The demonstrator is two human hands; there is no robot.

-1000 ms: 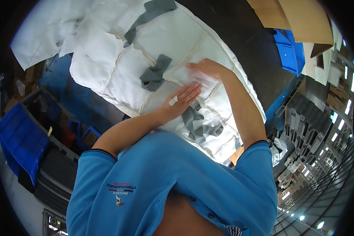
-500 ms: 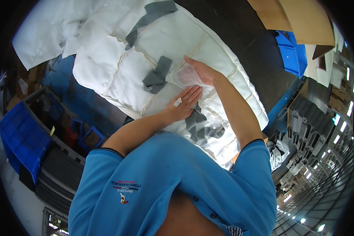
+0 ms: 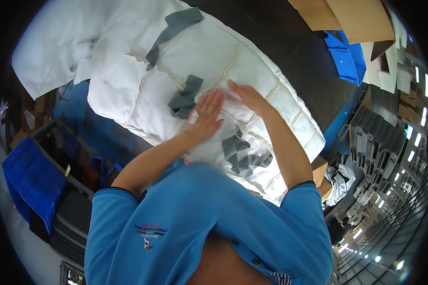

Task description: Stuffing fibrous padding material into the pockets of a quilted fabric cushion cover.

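A bulky white padded cover (image 3: 195, 47) with raised seams lies before me. My left hand (image 3: 207, 116) is flat and slightly blurred, its stretched fingers beside a folded grey fabric strip (image 3: 186, 97). A small white patch shows on the back of that hand. Just to its right, my right hand (image 3: 252, 99) is on the cover with its thumb spread. Its other fingers are partly veiled by what looks like a thin sheer white layer, so any grip there is hidden. More grey strips (image 3: 238, 152) lie nearer my body, and a long grey strip (image 3: 169, 35) crosses the far part.
Blue bins stand at the left (image 3: 35, 175) and far right (image 3: 345, 57). A brown cardboard box (image 3: 347, 19) overhangs the far right bin. Stacked grey parts (image 3: 375, 137) stand on the right. Beyond the cover lies a dark surface (image 3: 290, 52).
My left hand has moved left and up across the cover, toward the folded grey strip. The right hand has shifted slightly down and right. The whole view has tilted a little.
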